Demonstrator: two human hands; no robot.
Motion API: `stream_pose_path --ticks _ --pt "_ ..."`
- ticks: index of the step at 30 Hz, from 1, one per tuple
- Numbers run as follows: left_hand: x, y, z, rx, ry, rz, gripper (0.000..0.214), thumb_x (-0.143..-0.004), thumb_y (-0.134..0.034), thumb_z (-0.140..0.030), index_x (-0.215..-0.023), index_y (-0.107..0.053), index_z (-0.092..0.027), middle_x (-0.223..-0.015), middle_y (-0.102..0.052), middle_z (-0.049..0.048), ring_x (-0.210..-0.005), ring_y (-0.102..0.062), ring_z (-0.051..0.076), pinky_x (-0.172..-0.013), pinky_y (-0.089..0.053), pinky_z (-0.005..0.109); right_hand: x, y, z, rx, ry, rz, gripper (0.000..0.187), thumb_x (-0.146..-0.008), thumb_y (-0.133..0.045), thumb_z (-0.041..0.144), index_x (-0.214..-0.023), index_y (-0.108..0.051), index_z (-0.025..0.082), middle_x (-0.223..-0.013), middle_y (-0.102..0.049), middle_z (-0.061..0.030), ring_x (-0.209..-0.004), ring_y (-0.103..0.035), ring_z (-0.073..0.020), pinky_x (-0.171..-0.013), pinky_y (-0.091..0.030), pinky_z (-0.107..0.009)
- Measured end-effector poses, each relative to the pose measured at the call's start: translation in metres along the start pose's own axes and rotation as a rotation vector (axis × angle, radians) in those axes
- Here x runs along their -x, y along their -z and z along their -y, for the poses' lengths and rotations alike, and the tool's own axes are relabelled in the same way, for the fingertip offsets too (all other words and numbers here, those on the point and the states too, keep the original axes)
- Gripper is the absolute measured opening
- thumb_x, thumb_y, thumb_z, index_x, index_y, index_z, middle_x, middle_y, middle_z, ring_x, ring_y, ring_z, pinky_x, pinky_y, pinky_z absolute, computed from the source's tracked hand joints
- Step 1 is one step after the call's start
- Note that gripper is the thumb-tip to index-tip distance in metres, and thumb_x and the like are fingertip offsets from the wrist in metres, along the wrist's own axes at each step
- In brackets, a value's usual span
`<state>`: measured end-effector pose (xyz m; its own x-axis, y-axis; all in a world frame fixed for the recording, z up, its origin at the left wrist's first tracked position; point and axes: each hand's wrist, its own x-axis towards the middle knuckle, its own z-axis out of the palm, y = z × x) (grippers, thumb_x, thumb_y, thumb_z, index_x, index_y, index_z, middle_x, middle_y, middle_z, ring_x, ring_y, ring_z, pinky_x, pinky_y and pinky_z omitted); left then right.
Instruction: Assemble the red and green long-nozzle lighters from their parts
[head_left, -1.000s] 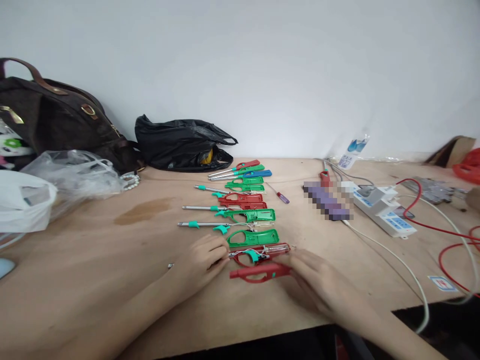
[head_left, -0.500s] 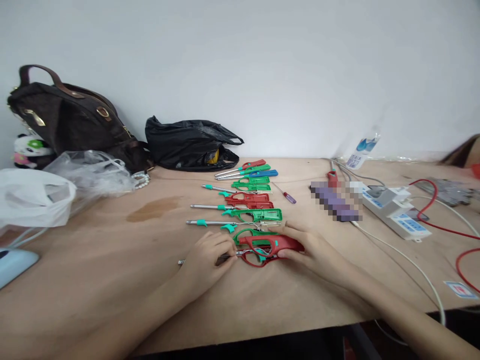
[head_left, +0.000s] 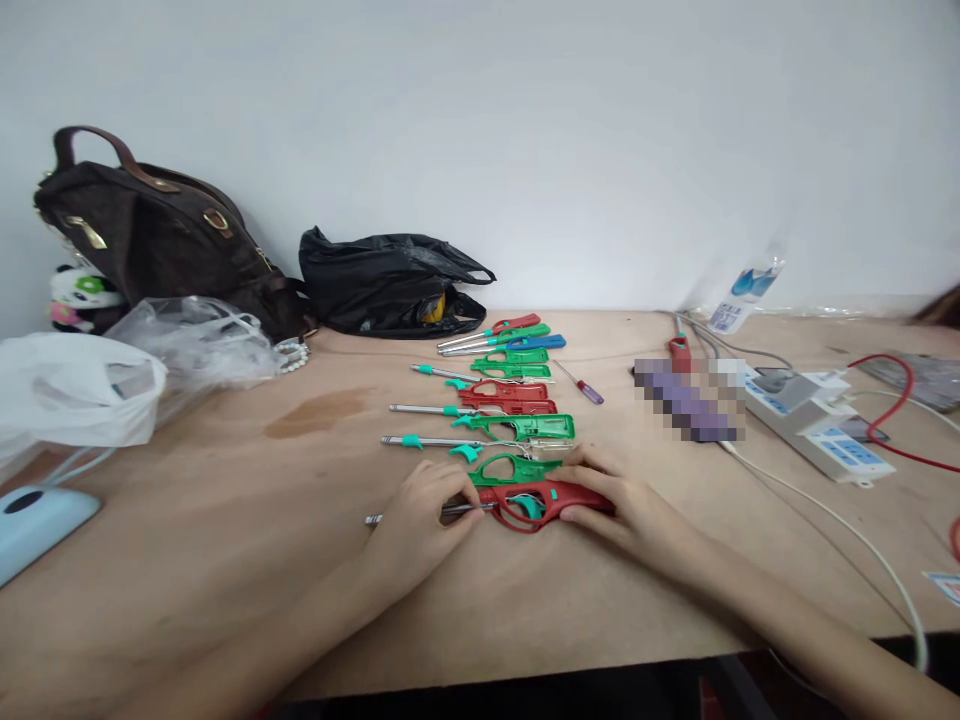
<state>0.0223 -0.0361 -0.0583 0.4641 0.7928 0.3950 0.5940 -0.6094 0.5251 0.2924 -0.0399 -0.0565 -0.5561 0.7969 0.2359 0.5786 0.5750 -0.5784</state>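
Note:
A red plastic lighter body (head_left: 544, 498) with a teal trigger and a long metal tube lies on the wooden table (head_left: 525, 600) near its front edge. My left hand (head_left: 424, 510) pinches the metal tube just left of the red body. My right hand (head_left: 626, 500) grips the red body's right end, fingers wrapped over it. Just behind them lies a row of several green and red lighter halves (head_left: 517, 425), some with metal tubes pointing left.
A brown handbag (head_left: 157, 235) and a black plastic bag (head_left: 390, 280) stand at the back left; white and clear bags (head_left: 75, 390) lie at the left. A small screwdriver (head_left: 581, 385), a white power strip (head_left: 817, 420), cables and a bottle (head_left: 746, 290) are on the right.
My right hand brought the loose red shell half from the table's front onto the red lighter with the tube; the two halves now sit together. My left hand stayed on the tube.

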Motion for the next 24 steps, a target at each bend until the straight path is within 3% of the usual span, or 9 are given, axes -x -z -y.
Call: stream_pose_path --ticks 9,18,24 --pt "-0.0001 -0.0014 -0.0005 0.075 0.133 0.01 0.018 -0.073 -0.061 -0.008 -0.081 -0.051 -0.021 -0.077 -0.063 -0.0045 -0.073 -0.058 0.016 -0.065 -0.045 0.025 -0.0017 -0.0041 -0.001 0.059 0.045 -0.014 0.026 -0.094 -0.057 0.031 -0.117 -0.063 0.02 -0.111 -0.058 -0.0099 -0.108 -0.055 -0.0247 -0.094 -0.051 -0.042" --pt "0.0009 -0.0031 0.0026 0.003 -0.043 -0.003 0.02 -0.078 -0.057 -0.007 -0.09 -0.061 -0.023 -0.081 -0.067 -0.0034 -0.075 -0.06 0.016 -0.071 -0.043 0.029 -0.0005 -0.0064 -0.0007 0.081 0.065 -0.012 0.026 -0.094 -0.057 0.029 -0.117 -0.062 0.019 -0.11 -0.058 -0.0097 -0.107 -0.052 -0.0249 -0.093 -0.049 -0.043" --pt "0.002 -0.0038 0.004 -0.059 -0.086 0.02 0.017 -0.082 -0.057 -0.009 -0.091 -0.064 -0.022 -0.086 -0.07 -0.001 -0.08 -0.061 0.018 -0.075 -0.042 0.032 0.0 -0.0074 -0.0002 0.069 0.068 0.005 0.025 -0.094 -0.057 0.028 -0.116 -0.062 0.018 -0.107 -0.057 -0.0092 -0.106 -0.05 -0.0242 -0.093 -0.048 -0.042"
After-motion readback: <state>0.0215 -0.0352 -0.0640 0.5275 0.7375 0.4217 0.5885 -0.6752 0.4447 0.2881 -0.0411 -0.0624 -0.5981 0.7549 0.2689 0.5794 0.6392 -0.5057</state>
